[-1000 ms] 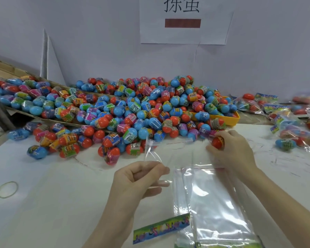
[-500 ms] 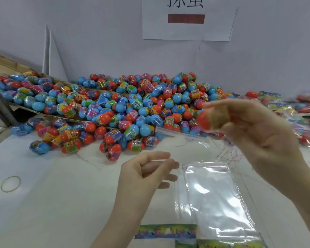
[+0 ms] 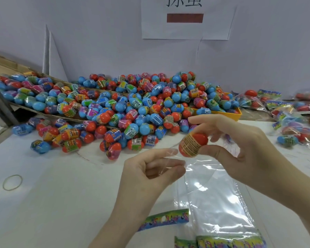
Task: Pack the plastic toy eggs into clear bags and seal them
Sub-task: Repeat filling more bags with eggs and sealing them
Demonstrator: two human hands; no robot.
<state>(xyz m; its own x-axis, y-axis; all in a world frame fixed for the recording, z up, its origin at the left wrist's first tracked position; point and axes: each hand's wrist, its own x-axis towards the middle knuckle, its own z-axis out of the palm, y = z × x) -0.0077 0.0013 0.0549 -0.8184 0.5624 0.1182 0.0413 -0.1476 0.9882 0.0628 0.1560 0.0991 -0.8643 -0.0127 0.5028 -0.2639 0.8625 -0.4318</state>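
Note:
My right hand (image 3: 240,145) holds a red toy egg (image 3: 192,144) with a yellow printed label between thumb and fingers, just above the mouth of a clear bag (image 3: 170,163). My left hand (image 3: 150,169) pinches the thin top edge of that bag between thumb and fingers. More clear bags (image 3: 217,199) with colourful header strips lie flat on the white table below my hands. A big heap of red and blue eggs (image 3: 125,108) is spread across the back of the table.
Filled bags of eggs (image 3: 290,119) lie at the far right. A yellow tray (image 3: 234,113) sits under the heap's right end, a cardboard box (image 3: 11,68) at the left. A rubber band (image 3: 12,182) lies near left. A loose header strip (image 3: 165,219) lies near my left wrist.
My right hand picked a red egg from the heap, lifted it, and has now brought it down and left to the bag mouth. My left hand stayed, pinching the bag.

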